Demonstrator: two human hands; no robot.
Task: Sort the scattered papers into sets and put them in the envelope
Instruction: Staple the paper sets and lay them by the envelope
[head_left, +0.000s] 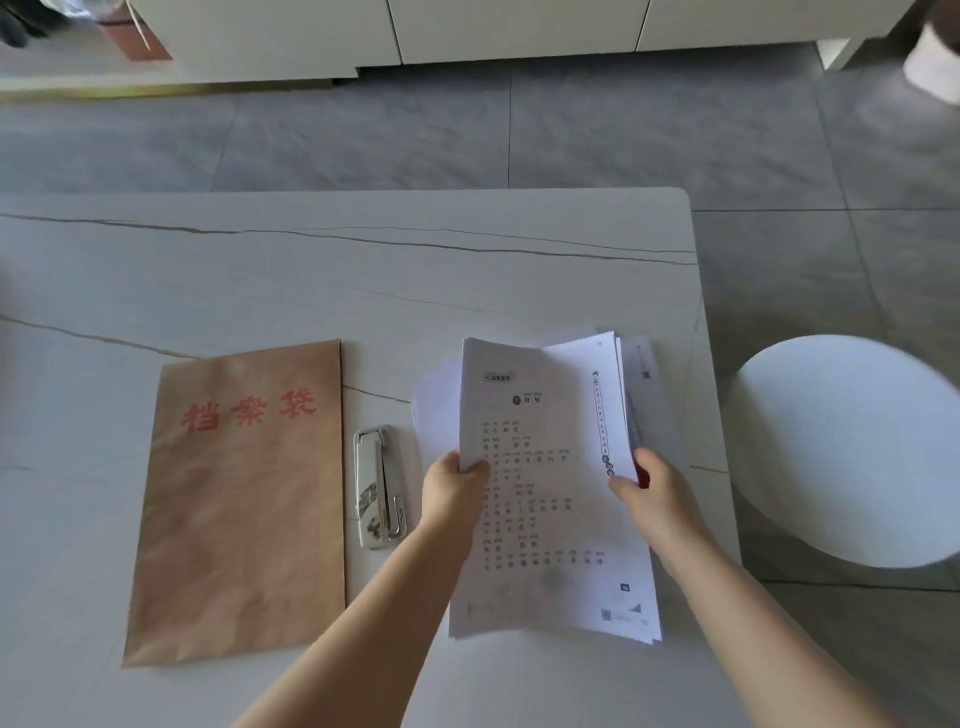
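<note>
White marble-veined table with brown envelope, stapler, loose papers.

The brown envelope bears red characters 档案袋; the papers' print is unreadable.

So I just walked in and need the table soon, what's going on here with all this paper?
A person is gathering printed papers into a stack at the right side of the white table. The left hand grips the stack's left edge and the right hand pinches its right edge, with a few sheets fanned out behind. A brown envelope with red characters lies flat to the left, nothing in it yet as far as can be seen, and a silver stapler sits between envelope and papers.
</note>
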